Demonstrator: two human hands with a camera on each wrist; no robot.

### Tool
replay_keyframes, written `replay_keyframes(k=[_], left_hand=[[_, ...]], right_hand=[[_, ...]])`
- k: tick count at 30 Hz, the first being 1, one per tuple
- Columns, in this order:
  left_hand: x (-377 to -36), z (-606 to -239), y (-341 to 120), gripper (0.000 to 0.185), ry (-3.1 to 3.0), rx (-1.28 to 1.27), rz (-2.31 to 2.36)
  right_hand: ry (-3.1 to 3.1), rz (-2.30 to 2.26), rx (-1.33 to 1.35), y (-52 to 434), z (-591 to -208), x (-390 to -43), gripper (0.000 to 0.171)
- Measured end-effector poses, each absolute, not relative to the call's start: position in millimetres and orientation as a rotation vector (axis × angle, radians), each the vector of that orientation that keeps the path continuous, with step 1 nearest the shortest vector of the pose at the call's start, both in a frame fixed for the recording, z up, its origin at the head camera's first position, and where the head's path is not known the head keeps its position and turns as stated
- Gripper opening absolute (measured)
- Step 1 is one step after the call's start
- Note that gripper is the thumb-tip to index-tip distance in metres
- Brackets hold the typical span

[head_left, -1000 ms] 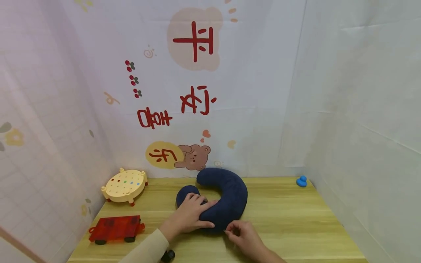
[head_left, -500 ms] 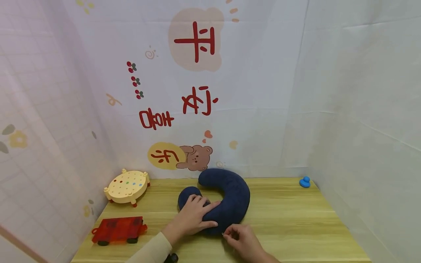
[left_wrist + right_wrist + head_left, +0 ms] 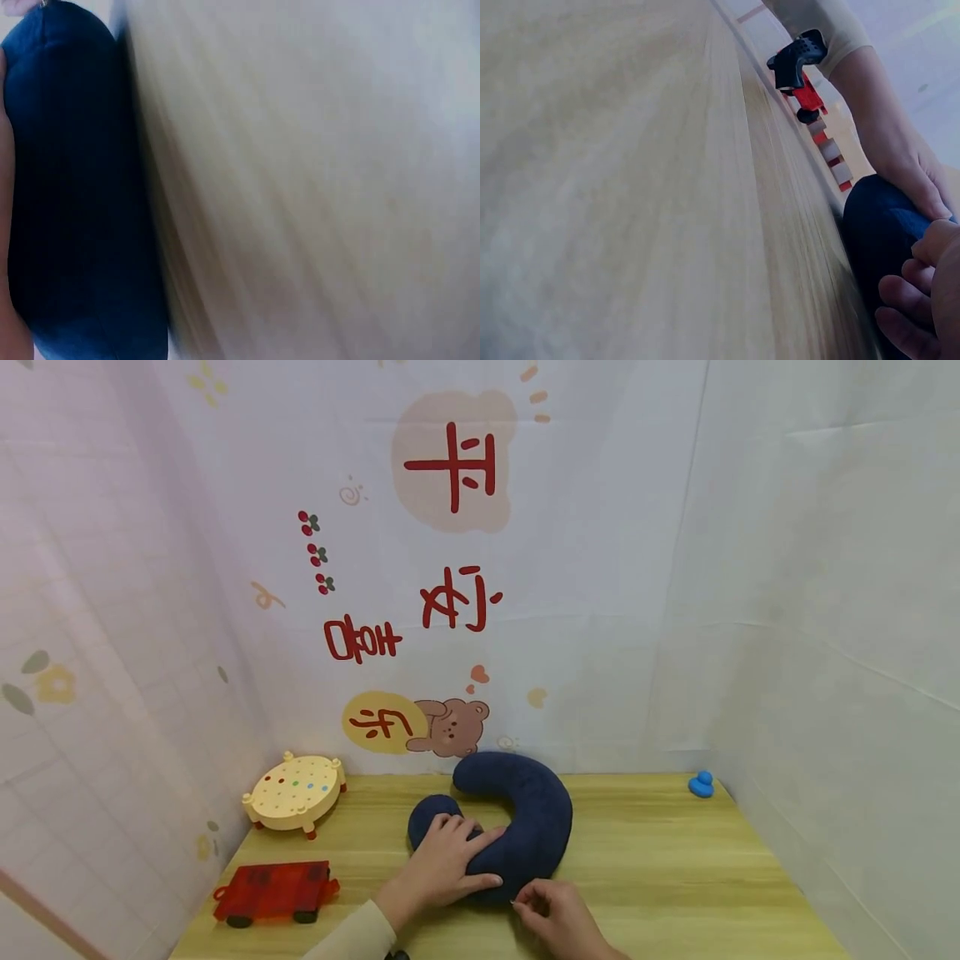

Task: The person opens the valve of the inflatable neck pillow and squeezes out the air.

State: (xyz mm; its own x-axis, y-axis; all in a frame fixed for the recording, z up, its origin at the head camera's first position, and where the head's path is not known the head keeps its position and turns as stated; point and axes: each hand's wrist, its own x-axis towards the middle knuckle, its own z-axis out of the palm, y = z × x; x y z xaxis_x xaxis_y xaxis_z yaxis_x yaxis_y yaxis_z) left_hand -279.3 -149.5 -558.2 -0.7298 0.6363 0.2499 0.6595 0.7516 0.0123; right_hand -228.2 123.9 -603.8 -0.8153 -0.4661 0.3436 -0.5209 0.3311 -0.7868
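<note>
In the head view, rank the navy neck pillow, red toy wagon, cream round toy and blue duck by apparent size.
1. navy neck pillow
2. red toy wagon and cream round toy: look alike; the wagon is nearer, so unranked
3. blue duck

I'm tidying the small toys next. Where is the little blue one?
In the head view the small blue toy sits alone at the wooden table's far right corner, by the white curtain.

Wooden table (image 3: 675,877) w/ red toy car (image 3: 273,892) front-left, yellow round peg board (image 3: 295,785) behind it — blue duck (image 3: 702,785) far right corner.
</note>
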Motion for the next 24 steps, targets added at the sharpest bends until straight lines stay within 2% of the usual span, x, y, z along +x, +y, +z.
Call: replay_keyframes(k=[11, 19, 24], left_hand=[[-274, -565, -144, 0.072, -2.733, -0.914, -0.151], [-275, -564, -146, 0.073, -2.756, -0.946, -0.237], [-276, -563, -149, 0.071, -2.722, -0.996, -0.291]], right_hand=[[-2.402, 1.526, 0.996, 117, -610, -227, 0.008], [-2.448, 1.557, 1.061, 127, -606, -231, 0.006], [-2.392, 1.441, 1.013, 143, -598, -240, 0.009]])
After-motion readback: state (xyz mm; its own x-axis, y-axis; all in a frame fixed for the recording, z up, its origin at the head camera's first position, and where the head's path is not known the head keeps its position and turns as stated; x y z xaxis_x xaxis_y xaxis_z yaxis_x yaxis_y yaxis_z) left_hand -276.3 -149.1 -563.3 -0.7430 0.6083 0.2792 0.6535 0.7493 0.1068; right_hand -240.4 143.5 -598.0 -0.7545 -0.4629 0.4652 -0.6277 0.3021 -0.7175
